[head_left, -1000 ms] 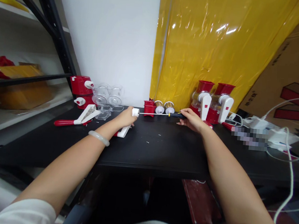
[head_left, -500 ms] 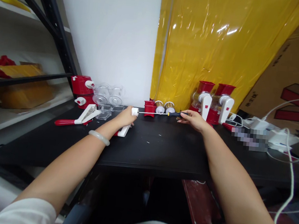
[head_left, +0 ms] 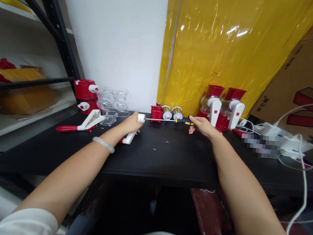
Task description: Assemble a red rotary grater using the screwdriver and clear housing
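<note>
My left hand is closed around a white crank handle with a red grip, mostly hidden by the hand and forearm. Its round white end points right. In my right hand is a screwdriver with a black and yellow handle, held level by the handle's rear end. The shaft runs left, and its tip meets the white end; whether it sits in a screw cannot be seen. Two small screws lie on the black table below the shaft.
Behind the screwdriver stand a red hopper part and two metal grater drums. Leftward are another crank handle, clear plastic parts and red bases. Two assembled rotary graters, white cables and plugs occupy the right.
The screwdriver handle has turned, showing more yellow now. My right fingers have shifted their hold on it. My left hand and the white crank handle have stayed in place.
</note>
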Motion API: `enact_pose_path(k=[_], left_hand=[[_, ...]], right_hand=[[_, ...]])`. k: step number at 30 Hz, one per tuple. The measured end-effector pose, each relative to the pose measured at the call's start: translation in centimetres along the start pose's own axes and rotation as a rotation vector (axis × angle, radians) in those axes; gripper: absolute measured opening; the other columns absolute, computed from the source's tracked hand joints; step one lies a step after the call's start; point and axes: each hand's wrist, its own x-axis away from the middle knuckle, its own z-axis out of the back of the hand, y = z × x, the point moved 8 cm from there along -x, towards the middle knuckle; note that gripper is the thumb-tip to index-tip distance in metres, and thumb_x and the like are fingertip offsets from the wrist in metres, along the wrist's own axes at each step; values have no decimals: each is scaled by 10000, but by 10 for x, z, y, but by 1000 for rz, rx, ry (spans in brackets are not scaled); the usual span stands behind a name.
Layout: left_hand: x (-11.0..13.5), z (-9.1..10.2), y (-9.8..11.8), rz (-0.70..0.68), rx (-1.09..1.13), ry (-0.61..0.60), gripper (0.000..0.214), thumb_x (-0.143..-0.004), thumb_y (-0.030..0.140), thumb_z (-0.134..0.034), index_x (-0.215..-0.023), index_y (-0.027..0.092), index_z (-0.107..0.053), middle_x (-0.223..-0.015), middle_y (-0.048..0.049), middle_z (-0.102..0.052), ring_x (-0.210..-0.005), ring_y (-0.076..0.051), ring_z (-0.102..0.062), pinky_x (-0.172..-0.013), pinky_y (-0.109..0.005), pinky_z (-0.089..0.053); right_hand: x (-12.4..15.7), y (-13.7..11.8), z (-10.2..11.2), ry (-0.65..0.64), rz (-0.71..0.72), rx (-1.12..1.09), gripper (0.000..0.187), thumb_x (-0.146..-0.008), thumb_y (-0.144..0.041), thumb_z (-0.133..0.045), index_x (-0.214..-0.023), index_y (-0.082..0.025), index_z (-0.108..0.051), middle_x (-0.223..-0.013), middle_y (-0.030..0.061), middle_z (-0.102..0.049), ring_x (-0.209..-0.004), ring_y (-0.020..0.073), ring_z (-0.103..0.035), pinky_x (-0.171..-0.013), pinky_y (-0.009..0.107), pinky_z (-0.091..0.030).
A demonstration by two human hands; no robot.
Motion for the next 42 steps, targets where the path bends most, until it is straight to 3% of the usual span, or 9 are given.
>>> enact_pose_path(k=[3,11,15,22,24,27,30,36,42], left_hand=[[1,0,1,-2,-7,4,406,-779,189,-572,-1157,133,-435,-970,-142,-680,-570,-191,-672,-488,-268,-495],[1,-2,1,-6,-30,-17,416,-781,191,-567,-1168,122,-431,-889,-126,-690,-562,-199,-671,-487,-269,-488],[1,-3,1,-9,-23,-26,410,-780,185,-559,-1164,125,-427,-823,-103,-680,-545,-205,-667,-467,-266,-480],[1,2,3,-37,-4,19,388,-798,197,-557,-1157,154,-417,-902,-108,-683,-565,-183,-666,-479,-250,-476],[1,4,3,-29,-7,27,396,-802,201,-558,-1167,156,-411,-935,-116,-685,-579,-181,-667,-491,-250,-478],[2,6,4,-24,-16,31,382,-804,202,-551,-1157,151,-413,-959,-129,-682,-585,-183,-668,-495,-254,-478],[2,8,5,-25,-30,46,355,-804,198,-547,-1133,140,-425,-946,-139,-678,-574,-190,-665,-490,-262,-476],[0,6,2,-9,-44,42,372,-804,201,-551,-1151,158,-421,-933,-111,-687,-590,-182,-670,-520,-256,-485],[0,2,0,-8,-22,13,371,-796,207,-562,-1141,163,-433,-893,-99,-687,-576,-187,-668,-501,-259,-487]], right_hand=[[-1,3,1,5,-4,30,442,-802,-607,-624,-691,-187,-541,-468,32,-626,-406,151,-595,-482,258,-495],[-1,8,3,7,-18,67,514,-770,-681,-607,-667,-180,-560,-377,-16,-526,-339,118,-504,-663,316,-558],[-1,14,4,20,-88,82,525,-793,-667,-592,-627,-170,-571,-392,-8,-508,-360,125,-517,-617,312,-557],[1,14,-3,76,-128,-76,323,-859,-531,-608,-838,-224,-508,-486,-81,-467,-386,67,-407,-608,309,-577],[3,10,-6,48,-98,-167,305,-827,-479,-665,-908,-248,-484,-555,-87,-496,-437,67,-444,-630,316,-584],[5,2,-10,-40,-33,-263,444,-694,-343,-801,-985,-265,-475,-636,-91,-539,-545,77,-522,-704,337,-588],[5,-1,-10,-88,7,-245,471,-627,-289,-842,-950,-230,-505,-657,-77,-566,-580,77,-557,-756,336,-576],[-1,1,-3,-63,34,-123,469,-592,-440,-861,-832,-179,-553,-686,-3,-647,-585,120,-634,-622,274,-529],[2,-6,-2,-63,82,-36,445,-661,-555,-779,-793,-185,-572,-556,-31,-613,-505,118,-612,-657,281,-530]])
